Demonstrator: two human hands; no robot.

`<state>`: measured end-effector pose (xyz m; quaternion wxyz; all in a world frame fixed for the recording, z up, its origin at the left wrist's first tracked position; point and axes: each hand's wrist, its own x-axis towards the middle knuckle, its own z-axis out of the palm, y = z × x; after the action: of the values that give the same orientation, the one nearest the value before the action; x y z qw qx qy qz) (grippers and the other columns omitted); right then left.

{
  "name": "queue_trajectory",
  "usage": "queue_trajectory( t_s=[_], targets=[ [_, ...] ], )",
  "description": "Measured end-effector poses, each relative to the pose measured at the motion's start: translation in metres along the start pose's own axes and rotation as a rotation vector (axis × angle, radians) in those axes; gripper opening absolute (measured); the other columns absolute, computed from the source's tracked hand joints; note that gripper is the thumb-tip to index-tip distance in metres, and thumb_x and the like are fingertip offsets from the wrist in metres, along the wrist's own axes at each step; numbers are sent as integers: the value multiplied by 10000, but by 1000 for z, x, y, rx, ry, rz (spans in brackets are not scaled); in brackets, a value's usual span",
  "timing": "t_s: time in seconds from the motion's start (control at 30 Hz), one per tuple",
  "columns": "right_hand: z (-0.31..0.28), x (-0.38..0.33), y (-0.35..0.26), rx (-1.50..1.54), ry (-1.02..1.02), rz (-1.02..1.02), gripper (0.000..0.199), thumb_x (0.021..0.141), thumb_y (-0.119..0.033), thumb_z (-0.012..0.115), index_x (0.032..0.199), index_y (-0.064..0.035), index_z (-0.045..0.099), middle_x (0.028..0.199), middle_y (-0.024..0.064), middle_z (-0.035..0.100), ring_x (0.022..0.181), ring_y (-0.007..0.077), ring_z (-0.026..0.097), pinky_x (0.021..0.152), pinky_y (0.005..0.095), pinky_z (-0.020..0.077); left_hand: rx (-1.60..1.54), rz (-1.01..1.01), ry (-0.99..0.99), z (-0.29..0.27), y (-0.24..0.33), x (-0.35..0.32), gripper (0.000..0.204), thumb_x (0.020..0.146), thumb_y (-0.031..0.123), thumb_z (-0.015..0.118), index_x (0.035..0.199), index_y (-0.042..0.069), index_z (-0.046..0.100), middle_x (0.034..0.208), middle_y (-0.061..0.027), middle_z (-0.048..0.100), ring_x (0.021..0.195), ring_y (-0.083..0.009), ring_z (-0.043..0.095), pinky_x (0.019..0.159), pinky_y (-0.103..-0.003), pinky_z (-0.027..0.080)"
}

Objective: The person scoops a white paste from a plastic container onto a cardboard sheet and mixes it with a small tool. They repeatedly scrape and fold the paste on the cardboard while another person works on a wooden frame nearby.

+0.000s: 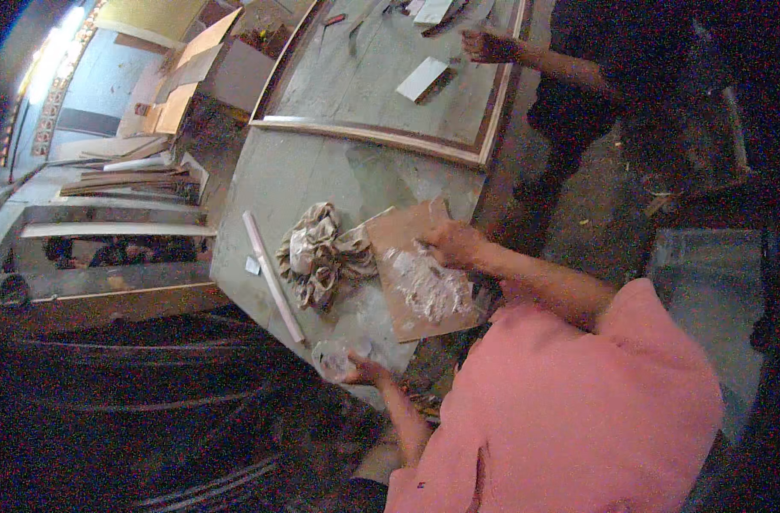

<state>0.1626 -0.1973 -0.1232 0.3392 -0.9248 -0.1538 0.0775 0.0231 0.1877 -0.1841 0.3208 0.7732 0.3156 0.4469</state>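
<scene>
A matt brown cardboard sheet (pixel 420 274) smeared with rough white paste lies beside crumpled cloth (pixel 322 252) on a dusty wooden table (pixel 262 188).

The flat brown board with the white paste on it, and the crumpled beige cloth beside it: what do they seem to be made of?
The flat brown board looks like cardboard or thin hardboard: matte, with a ragged corner. The white paste seems a chalky putty or filler. The crumpled beige cloth looks like soft woven rag, from its loose folds.

Right hand (pixel 452 242) on pasty board (pixel 424 282), left hand (pixel 369 372) gripping clear container (pixel 334 359), crumpled rag (pixel 322 252)
</scene>
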Motion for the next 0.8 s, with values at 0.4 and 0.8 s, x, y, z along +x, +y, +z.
queue_trajectory(
  t_s=[0.4, 0.8],
  targets=[
    [-29, 17, -19, 66, 216, -216, 368, 856, -181, 648, 1218, -169, 708, 1066, 225, 689, 992, 443, 637, 879, 520, 552, -35, 43, -213, -41, 36, -90, 792, 853, 376, 749, 1446, -31, 418, 1429, -270, 488, 1284, -396, 508, 1099, -503, 401],
    [-8, 26, -15, 78, 41, 0, 179, 875, -128, 603, 1032, -81, 675, 925, 221, 656, 923, 444, 638, 803, 516, 538, 133, 493, -940, -9, 77, -64, 842, 817, 447, 781, 1466, 3, 482, 1452, -202, 551, 1316, -395, 509, 1179, -499, 302]
  ],
)
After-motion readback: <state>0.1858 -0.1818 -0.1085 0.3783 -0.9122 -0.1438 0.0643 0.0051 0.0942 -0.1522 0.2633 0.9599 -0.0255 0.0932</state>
